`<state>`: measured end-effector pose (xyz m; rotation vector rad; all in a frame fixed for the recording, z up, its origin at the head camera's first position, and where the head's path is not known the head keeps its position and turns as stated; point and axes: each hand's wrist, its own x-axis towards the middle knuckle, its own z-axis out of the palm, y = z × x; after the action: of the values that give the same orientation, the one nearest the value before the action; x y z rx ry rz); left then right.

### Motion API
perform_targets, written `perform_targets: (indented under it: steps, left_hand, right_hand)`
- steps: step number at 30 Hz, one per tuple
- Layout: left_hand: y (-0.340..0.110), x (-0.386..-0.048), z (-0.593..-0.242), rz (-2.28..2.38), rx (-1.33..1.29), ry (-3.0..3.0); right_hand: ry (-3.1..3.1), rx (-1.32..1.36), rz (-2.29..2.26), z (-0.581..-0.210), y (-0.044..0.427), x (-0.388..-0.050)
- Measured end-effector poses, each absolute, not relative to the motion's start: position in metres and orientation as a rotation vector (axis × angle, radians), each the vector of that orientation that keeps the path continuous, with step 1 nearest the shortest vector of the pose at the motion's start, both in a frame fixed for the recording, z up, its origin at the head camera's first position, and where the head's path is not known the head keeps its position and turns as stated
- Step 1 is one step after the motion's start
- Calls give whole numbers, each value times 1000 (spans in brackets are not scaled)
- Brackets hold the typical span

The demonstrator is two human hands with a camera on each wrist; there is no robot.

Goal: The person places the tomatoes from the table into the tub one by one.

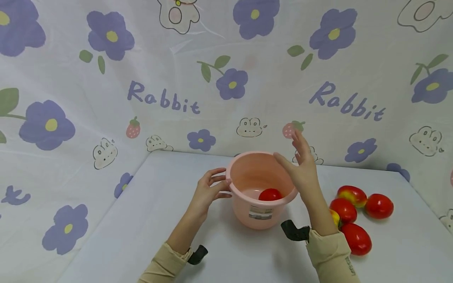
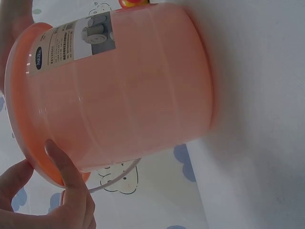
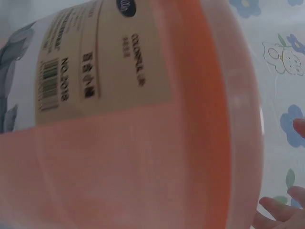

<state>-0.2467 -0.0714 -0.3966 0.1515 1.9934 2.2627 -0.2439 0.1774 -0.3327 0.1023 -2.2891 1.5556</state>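
in the head view, pinching the left rim of the pink bucket (image 1: 244, 208) between thumb and bent left fingers (image 1: 214, 172), with only a narrow gap across the lip. holding the right fingers (image 1: 302, 147) spread wide from the thumb, up over the bucket's right rim; cannot tell whether touching it, with that stretch of rim lost behind the palm. inside the bucket, lower than both sets of fingers, a red fruit (image 1: 270, 194), partly hidden by the near rim. on the desk (image 1: 219, 251), to the right of the bucket, more red and yellow fruits (image 1: 379, 206), one mostly covered by the right forearm (image 1: 320, 214).

in the left wrist view, gripping the lip close up: thumb on the rim's edge, one finger against the outside just beneath it. partly hidden behind the bucket, a pale handle (image 2: 114, 182). cut off at the left edge, part of the right arm; at the top edge, just a sliver of red and yellow.

in the right wrist view, mostly bucket wall and label (image 3: 114, 62), blurred in places. at the right edge, only ends of the right fingers, well apart, near the rim; cannot make out contact.
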Motion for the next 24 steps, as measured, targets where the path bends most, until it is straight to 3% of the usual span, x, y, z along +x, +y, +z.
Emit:
perform_targets:
  steps: [24]
  left_hand:
    - [-71, -245, -395, 2255, 154, 2006]
  right_hand:
    - [-2300, -309, 1610, -373, 240, -207]
